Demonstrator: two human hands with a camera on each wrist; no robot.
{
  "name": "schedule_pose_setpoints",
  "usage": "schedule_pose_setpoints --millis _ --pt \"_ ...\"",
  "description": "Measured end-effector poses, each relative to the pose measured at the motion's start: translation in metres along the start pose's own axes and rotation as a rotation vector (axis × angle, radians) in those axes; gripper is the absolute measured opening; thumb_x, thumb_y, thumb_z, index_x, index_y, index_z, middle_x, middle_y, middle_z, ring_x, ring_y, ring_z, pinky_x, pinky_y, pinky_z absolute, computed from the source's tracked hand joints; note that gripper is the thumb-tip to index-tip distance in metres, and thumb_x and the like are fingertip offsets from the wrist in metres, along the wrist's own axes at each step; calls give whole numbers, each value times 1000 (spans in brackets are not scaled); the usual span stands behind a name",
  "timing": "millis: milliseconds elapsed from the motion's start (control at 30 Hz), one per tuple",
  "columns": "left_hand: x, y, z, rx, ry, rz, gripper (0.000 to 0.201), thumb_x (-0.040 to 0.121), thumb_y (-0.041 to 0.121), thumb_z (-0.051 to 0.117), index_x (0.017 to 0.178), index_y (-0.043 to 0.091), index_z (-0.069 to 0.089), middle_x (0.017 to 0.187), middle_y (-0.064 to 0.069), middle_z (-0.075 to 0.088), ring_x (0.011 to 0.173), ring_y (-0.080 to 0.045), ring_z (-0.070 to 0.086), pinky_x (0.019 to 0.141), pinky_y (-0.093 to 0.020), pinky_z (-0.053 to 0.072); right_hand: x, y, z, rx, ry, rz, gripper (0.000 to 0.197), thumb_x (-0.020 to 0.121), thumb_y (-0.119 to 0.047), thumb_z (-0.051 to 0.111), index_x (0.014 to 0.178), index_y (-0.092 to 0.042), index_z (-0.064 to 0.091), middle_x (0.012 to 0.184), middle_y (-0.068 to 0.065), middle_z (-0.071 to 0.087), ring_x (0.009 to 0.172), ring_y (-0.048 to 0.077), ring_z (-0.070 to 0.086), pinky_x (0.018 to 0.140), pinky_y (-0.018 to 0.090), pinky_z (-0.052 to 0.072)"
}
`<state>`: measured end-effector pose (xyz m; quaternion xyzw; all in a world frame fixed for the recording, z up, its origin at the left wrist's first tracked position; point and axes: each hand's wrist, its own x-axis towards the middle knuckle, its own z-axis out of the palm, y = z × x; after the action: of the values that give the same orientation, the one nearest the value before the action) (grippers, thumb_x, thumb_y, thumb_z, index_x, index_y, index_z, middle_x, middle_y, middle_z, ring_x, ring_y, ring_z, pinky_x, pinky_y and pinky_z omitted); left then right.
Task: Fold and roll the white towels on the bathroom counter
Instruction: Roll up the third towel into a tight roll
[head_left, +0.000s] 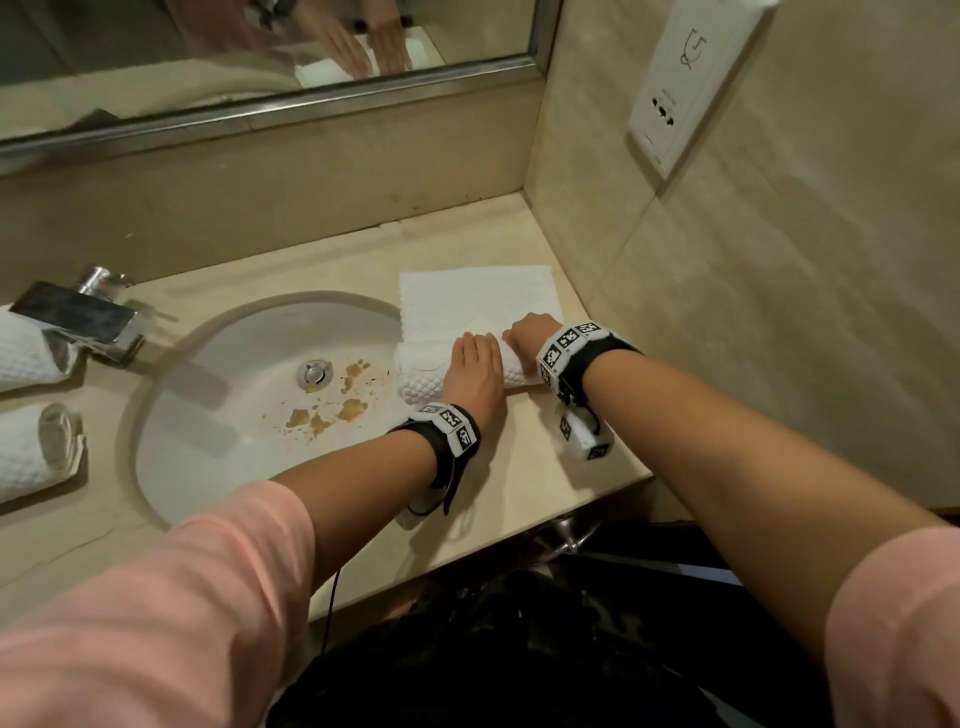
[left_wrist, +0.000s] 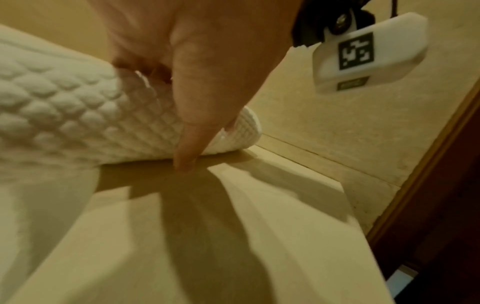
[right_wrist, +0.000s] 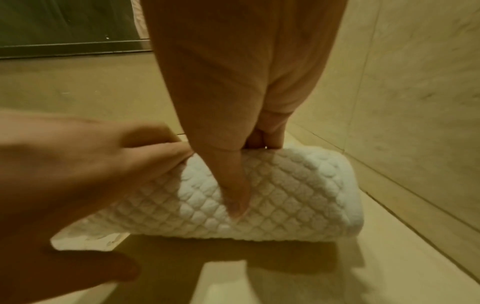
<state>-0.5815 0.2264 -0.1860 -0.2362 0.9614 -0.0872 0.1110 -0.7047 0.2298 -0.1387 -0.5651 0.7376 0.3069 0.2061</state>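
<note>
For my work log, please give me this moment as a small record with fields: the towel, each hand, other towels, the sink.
towel: white towel on counter right of sink, near part rolled, far part flat
left hand: on the roll, fingers curled over it
right hand: on the roll, thumb pressing its front
other towels: two rolled towels left of sink
sink: yellowish bits near drain
stage: rolling not finished

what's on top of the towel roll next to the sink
Both hands rest on the towel roll: left hand and right hand. Their fingertips are hidden behind it.
</note>
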Motion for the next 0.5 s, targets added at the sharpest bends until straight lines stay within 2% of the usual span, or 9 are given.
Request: schedule_pose_setpoints --millis 100,133,233,300,333,367,400,467,500 --pt "12 -8 0 1 49 36 55 88 -5 5 139 -11 25 131 -23 47 121 -37 46 107 -40 32 -4 4 -1 -5 -3 13 36 79 -15 72 112 -5 62 104 10 67 96 26 65 68 26 43" --pt "15 -11 -2 4 31 62 55 87 -6 5 136 -10 29 128 -20 49 116 -34 49 103 -38 35 -3 5 1 12 12 3 36 79 -16 73 111 -5 62 103 10 67 95 25 65 67 26 43" --pt "21 -23 -12 -63 -52 115 35 94 -4 30 129 -4 37 125 -19 49 112 -34 51 92 -36 39 2 4 8 93 62 -8 38 76 -18 75 110 -7 60 102 11 67 93 27 65 67 28 45" --pt "26 -31 -18 -75 -80 134 32 94 0 37 126 -1 41 124 -17 51 110 -33 53 87 -36 42 3 2 14 157 109 9 39 79 -16 71 112 -7 55 107 12 65 97 29 63 79 33 49" --pt "29 -34 -20 -75 -100 140 31 94 2 41 124 0 42 122 -16 52 109 -33 55 84 -36 44 3 0 19 199 128 22 40 81 -13 68 116 -6 51 113 12 63 104 29 60 93 37 46" --pt "32 -37 -22 -79 -120 149 31 93 5 44 123 1 44 121 -16 53 107 -32 57 81 -36 45 2 -1 24 227 142 34 47 81 -11 67 122 -5 46 120 12 58 113 30 55 106 40 36" --pt "34 -39 -24 -86 -144 157 30 92 7 46 122 2 45 120 -15 53 106 -32 58 80 -36 45 2 -2 31 236 175 35 58 79 -10 68 129 -2 40 126 13 52 121 30 48 113 41 24" --pt "40 -43 -29 -105 -187 169 29 92 11 49 120 3 49 119 -14 55 106 -32 59 79 -35 46 -1 -5 39 199 247 39 81 75 -9 72 141 2 25 141 16 37 135 31 31 118 42 11" --pt "42 -45 -31 -121 -207 168 29 91 14 51 119 3 51 118 -14 57 105 -31 59 80 -35 46 -3 -7 43 191 274 41 86 77 -8 70 144 4 18 148 18 28 141 33 20 119 42 7"
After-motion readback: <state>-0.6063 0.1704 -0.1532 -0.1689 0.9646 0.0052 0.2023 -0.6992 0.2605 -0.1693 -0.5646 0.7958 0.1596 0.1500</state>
